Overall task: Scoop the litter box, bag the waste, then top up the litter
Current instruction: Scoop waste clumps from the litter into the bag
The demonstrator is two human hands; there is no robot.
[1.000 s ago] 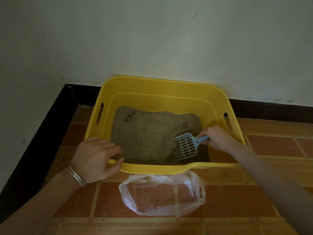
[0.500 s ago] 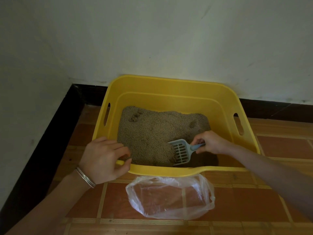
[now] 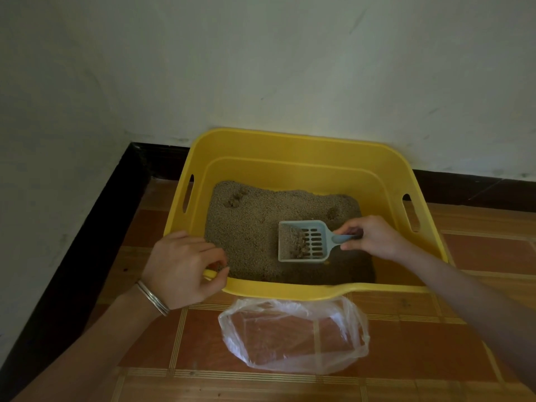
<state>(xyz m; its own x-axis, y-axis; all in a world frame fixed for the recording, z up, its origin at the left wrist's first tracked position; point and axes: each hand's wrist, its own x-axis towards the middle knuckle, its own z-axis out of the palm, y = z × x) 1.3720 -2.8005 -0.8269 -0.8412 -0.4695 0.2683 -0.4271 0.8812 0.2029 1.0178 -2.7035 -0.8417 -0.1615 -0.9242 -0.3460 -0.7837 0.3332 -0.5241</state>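
- The yellow litter box sits on the floor in a corner, its far side close to the white wall. There is a slot handle in each side wall.
- Brown granular litter covers the bottom of the box. The near right corner looks darker and thinly covered.
- The right hand reaches into the box from the right. Its thumb and fingers pinch the handle of the blue-grey slotted scoop.
- The scoop is held about level over the litter, blade pointing left. It carries a heap of litter with darker clumps towards its front.
- The left hand grips the near left corner of the box, fingers curled over the rim and fingertips inside near the litter. Thin metal bangles circle its wrist.
- A small lump lies in the litter at the far left and another at the far right.
- A clear plastic bag lies open on the red-brown floor tiles, just in front of the box's near rim, between the two forearms.
- A black skirting runs along the foot of both walls.
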